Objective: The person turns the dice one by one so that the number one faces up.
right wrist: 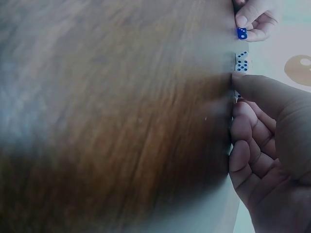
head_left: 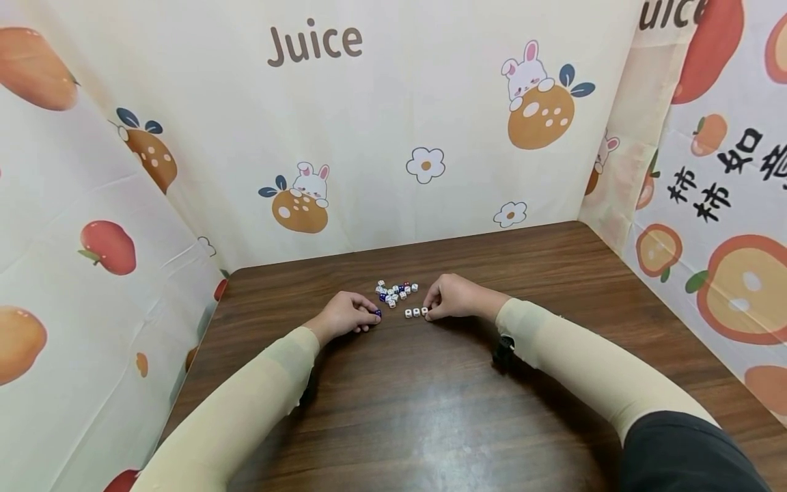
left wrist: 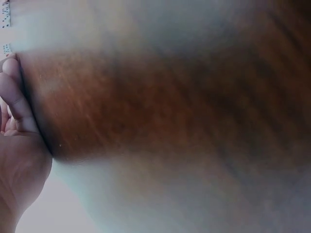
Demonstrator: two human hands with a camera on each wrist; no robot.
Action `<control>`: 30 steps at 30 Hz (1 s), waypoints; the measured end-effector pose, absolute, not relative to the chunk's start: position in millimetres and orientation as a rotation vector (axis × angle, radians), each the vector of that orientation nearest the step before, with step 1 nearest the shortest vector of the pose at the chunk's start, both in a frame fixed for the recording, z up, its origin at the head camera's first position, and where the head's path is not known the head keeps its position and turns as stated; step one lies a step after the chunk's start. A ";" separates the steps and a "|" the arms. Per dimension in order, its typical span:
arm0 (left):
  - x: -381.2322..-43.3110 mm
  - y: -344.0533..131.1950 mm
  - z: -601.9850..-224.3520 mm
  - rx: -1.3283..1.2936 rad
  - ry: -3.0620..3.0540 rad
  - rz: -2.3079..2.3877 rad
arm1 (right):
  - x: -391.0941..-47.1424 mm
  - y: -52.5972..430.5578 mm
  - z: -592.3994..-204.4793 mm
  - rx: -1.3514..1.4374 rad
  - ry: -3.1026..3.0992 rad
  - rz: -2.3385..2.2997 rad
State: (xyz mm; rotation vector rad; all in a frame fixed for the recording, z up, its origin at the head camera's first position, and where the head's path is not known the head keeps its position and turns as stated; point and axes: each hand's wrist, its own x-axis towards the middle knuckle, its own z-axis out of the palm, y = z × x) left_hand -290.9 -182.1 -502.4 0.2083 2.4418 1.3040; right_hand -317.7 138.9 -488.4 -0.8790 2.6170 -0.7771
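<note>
My left hand (head_left: pixel 349 314) pinches a blue die (head_left: pixel 378 313) between thumb and fingers, just above or on the table. In the right wrist view that blue die (right wrist: pixel 242 33) shows white pips. My right hand (head_left: pixel 456 296) grips a white die (head_left: pixel 424 311) at the right end of a short row. Beside it in this row stand two more white dice (head_left: pixel 412 313). Behind the hands lies a loose cluster of dice (head_left: pixel 393 294), mostly white, with a few blue and a red one. In the left wrist view only part of the left hand (left wrist: pixel 22 160) shows, its fingertips cut off.
The dark wooden table (head_left: pixel 393 410) reaches back to a printed cloth (head_left: pixel 381 137) that hangs behind it. More printed cloth encloses the left and right sides. Both forearms wear pale sleeves, and a dark device (head_left: pixel 504 348) sits under the right wrist.
</note>
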 end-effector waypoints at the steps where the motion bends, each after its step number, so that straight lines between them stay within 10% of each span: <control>1: -290.9 -182.3 -502.5 0.207 2.436 1.306 | -317.6 139.2 -488.7 -0.878 2.616 -0.781; 30: -290.8 -181.3 -500.9 0.199 2.445 1.287 | -317.8 142.2 -491.5 -0.858 2.607 -0.803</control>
